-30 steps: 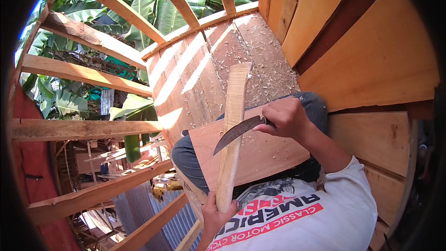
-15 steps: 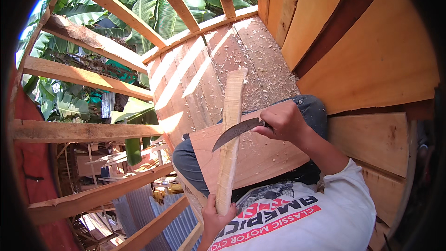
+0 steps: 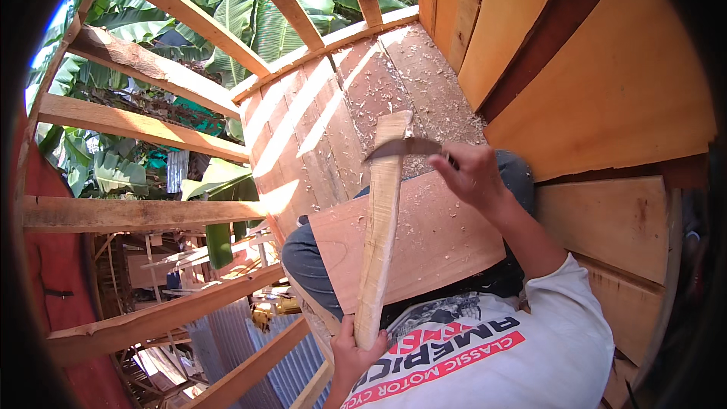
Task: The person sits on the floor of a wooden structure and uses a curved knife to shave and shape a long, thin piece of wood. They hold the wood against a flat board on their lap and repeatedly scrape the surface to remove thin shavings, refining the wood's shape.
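A long, pale piece of wood [image 3: 381, 223] slants up from my lap, its far end slightly flared. My left hand [image 3: 356, 350] is closed round its near end, by my shirt. In my right hand [image 3: 471, 172] I grip a knife [image 3: 405, 148] by its handle, which my fingers mostly hide. Its dark, curved blade lies across the wood close to the far end, pointing left. Under the wood, a flat reddish board [image 3: 447, 238] rests over my crossed legs, with a few shavings on it.
Wood shavings [image 3: 435, 98] litter the plank floor [image 3: 303, 136] ahead. Along the left runs an open railing of wooden bars [image 3: 144, 213], with banana leaves and corrugated sheets beyond. A plank wall [image 3: 606, 98] stands close on the right.
My right hand and the knife have moved away from me along the wood, from its middle to near the far end. The wood's far end has shifted slightly right; my left hand stays put.
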A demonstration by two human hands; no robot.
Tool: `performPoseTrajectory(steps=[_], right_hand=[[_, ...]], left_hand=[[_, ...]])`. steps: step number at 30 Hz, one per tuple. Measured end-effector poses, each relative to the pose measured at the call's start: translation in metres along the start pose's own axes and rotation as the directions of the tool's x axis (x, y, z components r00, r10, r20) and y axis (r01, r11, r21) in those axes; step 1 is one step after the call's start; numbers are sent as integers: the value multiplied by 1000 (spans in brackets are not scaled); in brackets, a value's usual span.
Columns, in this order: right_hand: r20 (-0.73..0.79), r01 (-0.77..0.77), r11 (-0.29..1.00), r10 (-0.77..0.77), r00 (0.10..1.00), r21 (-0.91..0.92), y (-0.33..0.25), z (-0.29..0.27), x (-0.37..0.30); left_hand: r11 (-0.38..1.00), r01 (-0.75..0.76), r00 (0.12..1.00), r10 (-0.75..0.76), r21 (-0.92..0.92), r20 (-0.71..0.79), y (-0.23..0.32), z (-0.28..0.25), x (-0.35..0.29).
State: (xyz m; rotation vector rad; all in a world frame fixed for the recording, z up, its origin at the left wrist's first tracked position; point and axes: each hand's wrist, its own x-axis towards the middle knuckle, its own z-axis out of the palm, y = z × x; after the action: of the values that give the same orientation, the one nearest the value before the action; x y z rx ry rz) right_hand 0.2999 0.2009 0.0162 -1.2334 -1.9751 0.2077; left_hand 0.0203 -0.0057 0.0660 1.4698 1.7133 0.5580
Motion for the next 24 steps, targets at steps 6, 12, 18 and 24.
performPoseTrajectory(steps=[6,12,18,24], right_hand=[[44,130,989,-133,990,66,-12,-1,-4],[-56,-139,985,145,988,99,11,-15,0],[0,-309,951,309,951,15,9,-5,-5],[-51,-264,964,265,963,16,1,-8,-20]], left_hand=[[1000,-7,1000,6,-23,-22,0,4,2],[1000,8,1000,-8,5,-3,-3,2,-2],[999,41,999,-40,-17,29,-1,5,3],[1000,15,1000,-15,23,1,14,5,12]])
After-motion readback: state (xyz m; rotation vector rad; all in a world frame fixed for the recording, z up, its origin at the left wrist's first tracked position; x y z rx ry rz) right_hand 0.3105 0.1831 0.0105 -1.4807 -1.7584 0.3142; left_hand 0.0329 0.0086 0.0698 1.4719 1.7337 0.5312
